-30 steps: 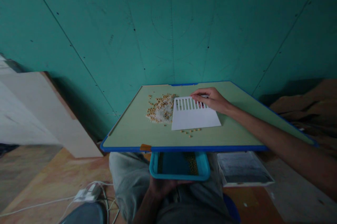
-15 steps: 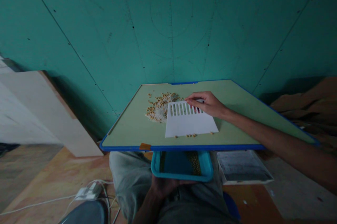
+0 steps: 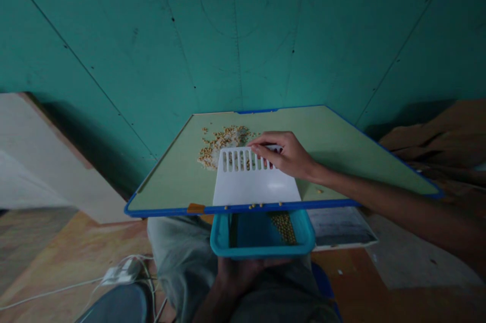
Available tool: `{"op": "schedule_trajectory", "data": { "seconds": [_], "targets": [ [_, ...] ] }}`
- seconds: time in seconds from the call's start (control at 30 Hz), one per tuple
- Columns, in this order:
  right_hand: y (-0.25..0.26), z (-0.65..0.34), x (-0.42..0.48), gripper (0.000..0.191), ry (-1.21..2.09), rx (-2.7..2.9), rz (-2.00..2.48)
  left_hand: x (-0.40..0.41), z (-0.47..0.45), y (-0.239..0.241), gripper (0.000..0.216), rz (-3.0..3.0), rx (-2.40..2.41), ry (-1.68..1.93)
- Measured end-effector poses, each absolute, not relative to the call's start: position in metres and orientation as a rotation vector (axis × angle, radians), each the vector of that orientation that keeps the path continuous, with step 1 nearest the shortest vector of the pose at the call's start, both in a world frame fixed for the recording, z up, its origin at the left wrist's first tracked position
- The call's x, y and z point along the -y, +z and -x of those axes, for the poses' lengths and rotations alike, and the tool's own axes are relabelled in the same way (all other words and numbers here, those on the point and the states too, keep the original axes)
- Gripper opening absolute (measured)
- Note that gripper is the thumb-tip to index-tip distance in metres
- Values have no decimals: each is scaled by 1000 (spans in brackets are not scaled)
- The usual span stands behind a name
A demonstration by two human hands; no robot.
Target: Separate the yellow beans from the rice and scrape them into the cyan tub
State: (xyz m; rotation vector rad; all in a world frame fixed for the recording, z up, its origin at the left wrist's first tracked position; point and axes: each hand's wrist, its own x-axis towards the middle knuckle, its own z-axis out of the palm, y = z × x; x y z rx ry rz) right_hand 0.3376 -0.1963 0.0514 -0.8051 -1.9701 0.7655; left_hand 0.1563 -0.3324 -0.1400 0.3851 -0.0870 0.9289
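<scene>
My right hand [image 3: 284, 153] grips the slotted upper end of a white plastic scraper [image 3: 256, 187], its fingers closed on the edge. The scraper's broad end lies at the front rim of the table, with several yellow beans [image 3: 255, 206] along it. Left of the scraper's slots spreads a pile of beans mixed with white grains [image 3: 224, 143]. Under the table edge, my left hand [image 3: 243, 270] supports a blue plastic tray [image 3: 261, 252] from below; its fingers are partly hidden. Inside the tray lie many beans [image 3: 284, 227], mostly to the right.
The pale green tabletop [image 3: 167, 186] has a blue rim and abuts a green wall [image 3: 243, 34]. A stray bean [image 3: 319, 191] sits right of the scraper. Pale boards [image 3: 56, 161] lean at left; a power strip [image 3: 121, 271] with cables lies on the floor. A white box [image 3: 339, 229] is beneath the table.
My right hand has drawn the scraper toward me, bringing the beans before it to the table's front rim. The tray sits closer under that rim. The whole view has shifted slightly.
</scene>
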Motion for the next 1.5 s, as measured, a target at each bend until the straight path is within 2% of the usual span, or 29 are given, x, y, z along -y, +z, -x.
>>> {"op": "schedule_trajectory", "data": {
  "seconds": [0.23, 0.43, 0.67, 0.73, 0.87, 1.07, 1.27, 1.5],
  "targets": [
    [53, -337, 199, 24, 717, 1987, 768, 341, -142, -140, 85, -377, 106, 1020],
    [66, -352, 189, 29, 607, 1972, 808, 333, -159, -138, 69, -387, 94, 895],
    [84, -444, 177, 25, 276, 1761, 1184, 322, -177, -137, 66, -398, 79, 761],
    [75, -473, 179, 25, 264, 1710, 1270, 321, -181, -136, 66, -400, 94, 745],
    [53, -499, 197, 29, 316, 1683, 1374, 318, -190, -133, 79, -402, 110, 717],
    [54, -483, 229, 28, 414, 1695, 1360, 318, -196, -130, 85, -397, 85, 693],
    [70, -455, 218, 22, 254, 1694, 1291, 322, -182, -135, 89, -392, 49, 733],
    [91, -377, 165, 27, 177, 1976, 923, 320, -154, -154, 63, -456, 94, 823]
  ]
}}
